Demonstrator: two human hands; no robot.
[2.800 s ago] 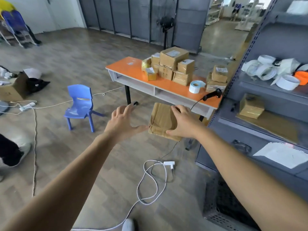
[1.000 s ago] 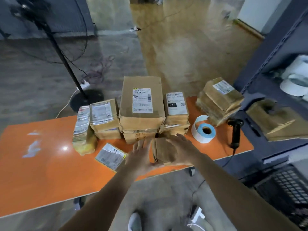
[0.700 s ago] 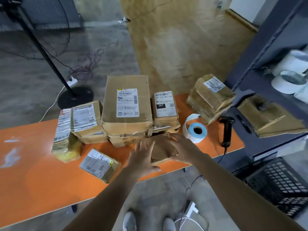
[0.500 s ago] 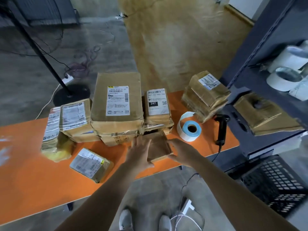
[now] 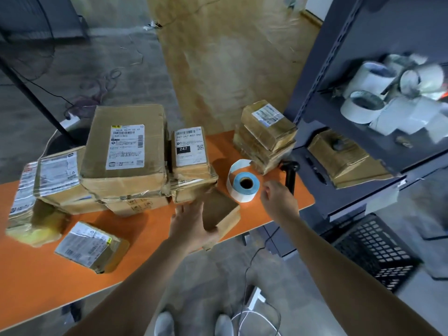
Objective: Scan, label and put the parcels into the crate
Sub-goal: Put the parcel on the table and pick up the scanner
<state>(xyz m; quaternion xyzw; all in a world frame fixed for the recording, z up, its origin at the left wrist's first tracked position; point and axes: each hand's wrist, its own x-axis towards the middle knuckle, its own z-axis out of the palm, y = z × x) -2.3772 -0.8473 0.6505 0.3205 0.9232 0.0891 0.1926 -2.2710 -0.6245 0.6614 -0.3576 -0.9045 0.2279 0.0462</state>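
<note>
A small unlabelled cardboard parcel (image 5: 221,211) lies at the front edge of the orange table (image 5: 36,275). My left hand (image 5: 191,225) rests on its left side with fingers straight. My right hand (image 5: 278,200) hovers to the right of it, fingers loosely curled, holding nothing, close to the label roll (image 5: 243,184) and the black scanner (image 5: 290,175). A stack of labelled parcels (image 5: 126,154) stands behind. The black crate (image 5: 378,251) sits on the floor at the right.
More parcels lie at the table's left (image 5: 91,247) and back right (image 5: 265,135). A grey shelf unit (image 5: 339,98) with tape rolls and a parcel stands right of the table. Cables and a power strip (image 5: 254,299) lie on the floor by my feet. A fan stand (image 5: 34,100) rises behind.
I carried the parcel to the table and set it down at the front edge. My right hand let go of it and moved right toward the label roll and scanner.
</note>
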